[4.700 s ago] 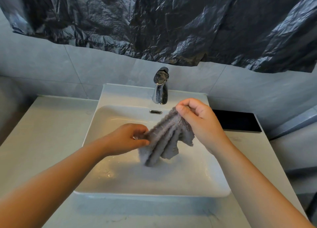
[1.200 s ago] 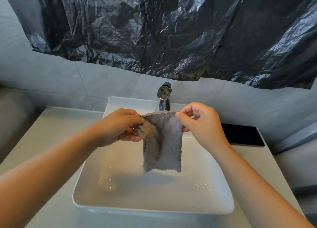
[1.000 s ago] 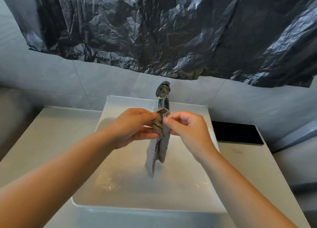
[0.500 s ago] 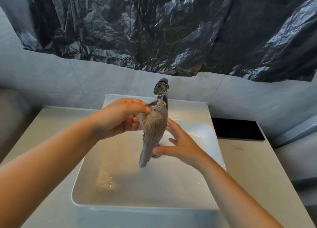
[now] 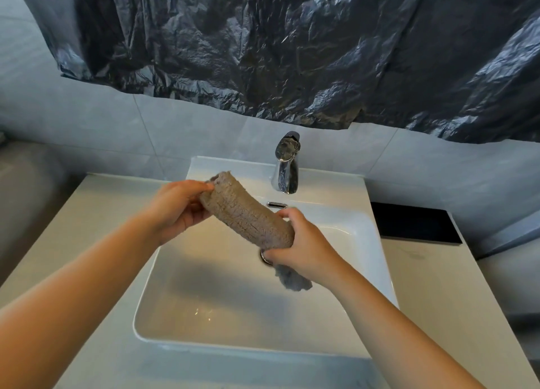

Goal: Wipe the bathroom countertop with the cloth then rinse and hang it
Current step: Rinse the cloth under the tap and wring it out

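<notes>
Mostly hidden drain [image 5: 265, 260], right hand [image 5: 304, 249] gripping cloth [image 5: 248, 213]

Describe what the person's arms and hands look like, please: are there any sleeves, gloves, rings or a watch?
The left hand and the right hand are bare, with no gloves and no rings on the fingers that show. The left forearm and the right forearm are uncovered down to the picture's edge. No sleeve, watch or bracelet is in view.
</notes>
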